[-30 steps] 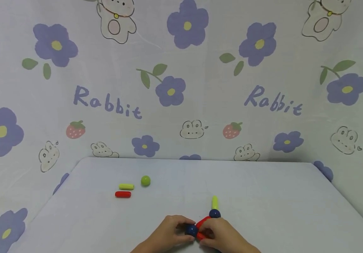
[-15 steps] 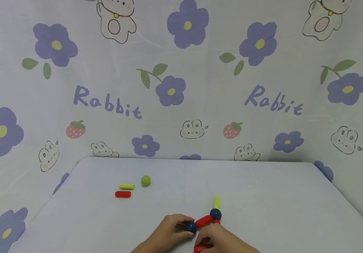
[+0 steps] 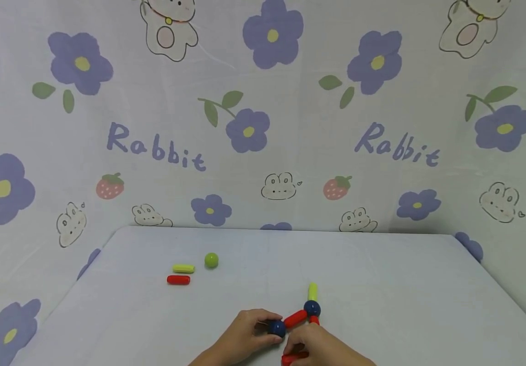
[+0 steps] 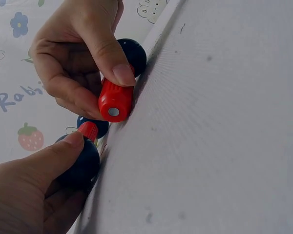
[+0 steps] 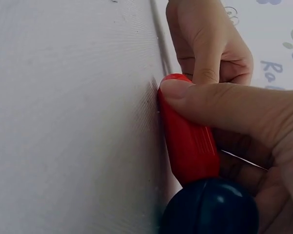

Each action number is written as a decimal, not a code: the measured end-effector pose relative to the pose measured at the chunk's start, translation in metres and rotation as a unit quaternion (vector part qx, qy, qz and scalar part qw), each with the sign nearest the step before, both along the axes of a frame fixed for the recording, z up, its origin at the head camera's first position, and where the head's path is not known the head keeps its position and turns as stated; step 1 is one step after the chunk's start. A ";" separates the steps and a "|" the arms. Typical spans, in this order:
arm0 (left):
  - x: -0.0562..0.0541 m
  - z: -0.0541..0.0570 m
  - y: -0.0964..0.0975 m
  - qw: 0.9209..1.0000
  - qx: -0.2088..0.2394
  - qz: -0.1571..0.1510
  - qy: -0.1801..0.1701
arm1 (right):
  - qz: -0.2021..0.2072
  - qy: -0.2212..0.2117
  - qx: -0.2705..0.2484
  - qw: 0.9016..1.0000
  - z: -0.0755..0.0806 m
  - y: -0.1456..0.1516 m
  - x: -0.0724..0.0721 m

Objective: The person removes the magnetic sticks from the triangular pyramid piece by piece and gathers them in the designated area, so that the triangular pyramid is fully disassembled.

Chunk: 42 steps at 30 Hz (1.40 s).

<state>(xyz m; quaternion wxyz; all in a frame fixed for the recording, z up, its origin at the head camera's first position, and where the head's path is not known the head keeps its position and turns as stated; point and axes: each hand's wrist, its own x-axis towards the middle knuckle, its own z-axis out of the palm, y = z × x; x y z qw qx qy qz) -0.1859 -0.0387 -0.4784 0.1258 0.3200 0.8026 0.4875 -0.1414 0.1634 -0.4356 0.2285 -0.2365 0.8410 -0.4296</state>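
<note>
My left hand [image 3: 242, 335] pinches a dark blue ball [image 3: 276, 328] low on the table. A red magnetic rod [image 3: 295, 318] links it to a second blue ball [image 3: 312, 308], which also bears a yellow-green rod [image 3: 313, 291] and another red rod [image 3: 314, 319] running under my right hand [image 3: 320, 345]. Thumb and fingers of that hand grip a red rod with a silver magnet end [image 4: 114, 111]. In the right wrist view a blue ball [image 5: 210, 209] adjoins the gripped rod; the head view hides it behind the hand. The gripped rod's magnet end stands apart from the left hand's ball.
Toward the back left of the white table [image 3: 382, 284] lie a yellow-green rod [image 3: 183, 268], a red rod [image 3: 178, 280] and a green ball [image 3: 211, 260]. A patterned cloth [image 3: 263, 101] hangs behind the table's far edge.
My right hand has drawn its red rod away from the left hand's ball, toward the table's near side. My left hand still holds its ball; the last half second shows almost no movement.
</note>
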 end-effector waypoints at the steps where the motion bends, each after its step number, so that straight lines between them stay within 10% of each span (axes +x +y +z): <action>1: 0.000 0.000 0.000 1.000 -0.001 0.001 0.000 | 0.000 0.001 0.001 1.000 0.000 0.000 0.000; 9: 0.000 0.001 0.001 1.000 0.003 0.000 -0.010 | -0.009 -0.004 0.018 1.000 0.005 0.003 0.000; 18: 0.001 -0.001 -0.001 1.000 0.012 -0.002 -0.001 | 0.014 0.144 0.091 0.985 0.032 0.011 -0.028; 27: 0.000 0.000 -0.001 1.000 0.010 0.000 -0.009 | 0.047 0.184 0.208 0.960 0.032 0.000 -0.043; 42: 0.001 0.000 -0.001 1.000 0.003 0.001 -0.010 | 0.056 0.190 0.245 0.949 0.031 -0.013 -0.050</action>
